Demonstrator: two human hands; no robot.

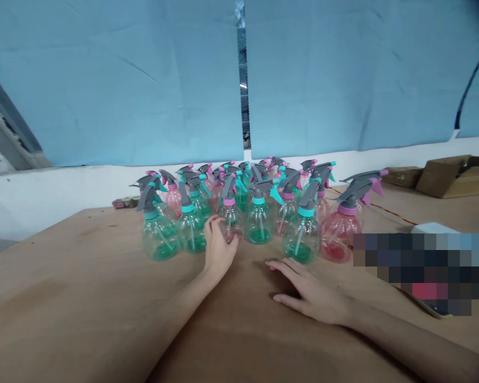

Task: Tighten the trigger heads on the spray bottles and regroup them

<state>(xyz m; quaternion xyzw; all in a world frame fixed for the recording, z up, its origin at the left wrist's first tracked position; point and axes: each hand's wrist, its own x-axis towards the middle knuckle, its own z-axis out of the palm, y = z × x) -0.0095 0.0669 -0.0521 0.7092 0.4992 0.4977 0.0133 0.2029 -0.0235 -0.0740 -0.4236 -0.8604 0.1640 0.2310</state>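
Observation:
Several clear spray bottles with grey heads stand upright in rows on the wooden table. My left hand (220, 246) is at the front row, its fingers and thumb around the lower part of a clear bottle with a pink collar (232, 215). Just right of it is a green-tinted bottle with a turquoise collar (258, 221). My right hand (303, 290) rests over the tabletop with fingers apart and nothing in it, in front of another green-tinted bottle (302, 236). A pink bottle (339, 231) stands at the right end of the front row.
Brown cardboard boxes (455, 175) are at the back right of the wooden table (83, 292). A white object (435, 228) and a pixelated area lie at the right, with a thin red-yellow cord (391, 211) behind. Blue sheeting (143, 80) covers the wall.

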